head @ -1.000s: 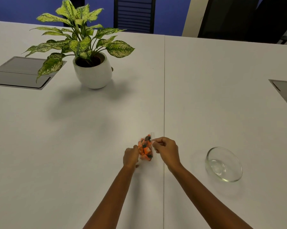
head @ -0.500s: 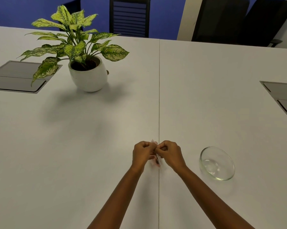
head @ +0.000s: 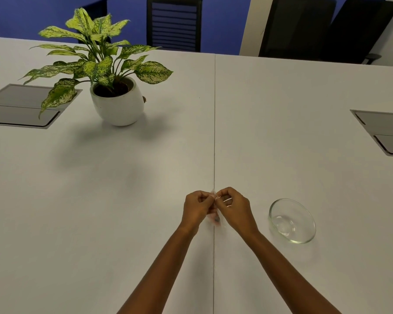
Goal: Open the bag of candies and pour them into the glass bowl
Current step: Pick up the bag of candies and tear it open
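Note:
My left hand (head: 197,208) and my right hand (head: 235,207) meet over the table's centre seam, both pinching the top of a small clear bag of candies (head: 215,219). The hands hide most of the bag; only a blurred sliver with a dark spot shows below the fingers. An empty glass bowl (head: 304,236) stands on the white table to the right of my right hand, a short gap away.
A potted plant (head: 117,105) in a white pot stands at the far left. Grey cable hatches are set into the table at the left edge (head: 21,106) and right edge (head: 383,132). Dark office chairs (head: 174,23) line the far side.
My hands came together on the bag's top, and the orange candies that showed between them are now hidden. The view shifted slightly, so bowl and plant sit a little further left.

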### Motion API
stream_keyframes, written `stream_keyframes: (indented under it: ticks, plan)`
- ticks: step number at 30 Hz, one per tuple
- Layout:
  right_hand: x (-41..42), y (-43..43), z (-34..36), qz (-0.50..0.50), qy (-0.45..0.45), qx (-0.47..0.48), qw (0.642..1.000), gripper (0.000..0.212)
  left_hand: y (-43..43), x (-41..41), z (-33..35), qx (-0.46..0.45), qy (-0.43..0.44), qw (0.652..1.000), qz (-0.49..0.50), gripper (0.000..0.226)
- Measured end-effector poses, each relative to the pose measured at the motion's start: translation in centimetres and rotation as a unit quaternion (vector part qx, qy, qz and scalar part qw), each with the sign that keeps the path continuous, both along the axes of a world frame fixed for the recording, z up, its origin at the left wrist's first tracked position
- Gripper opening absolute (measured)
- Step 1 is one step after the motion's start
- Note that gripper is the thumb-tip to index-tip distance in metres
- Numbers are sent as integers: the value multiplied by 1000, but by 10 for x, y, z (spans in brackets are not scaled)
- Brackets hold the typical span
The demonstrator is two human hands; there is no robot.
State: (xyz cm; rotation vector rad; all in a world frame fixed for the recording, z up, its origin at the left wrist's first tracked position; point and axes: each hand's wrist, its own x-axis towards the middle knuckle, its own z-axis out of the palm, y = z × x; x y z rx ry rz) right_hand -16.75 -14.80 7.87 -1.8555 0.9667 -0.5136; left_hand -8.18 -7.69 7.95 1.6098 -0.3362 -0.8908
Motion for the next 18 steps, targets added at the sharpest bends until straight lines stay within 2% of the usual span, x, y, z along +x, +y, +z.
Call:
stream_keyframes:
  ticks: [4,9,11,18]
  plan:
    - [-1,-3,0,-8,-9,-25,1000,20,-2,-7,0,17,-64,998,21,20]
    - [-3,-6,4,-10,-11,-13,1000,19,-7,-18,0,25,-60,996,65,17]
    - [-3,-7,4,-10,-5,-19,1000,17,-8,-18,1,31,-89,994,63,17]
    - [-3,-8,9,-8,27,-90,996,17,-12,-20,1,47,-147,985,72,15]
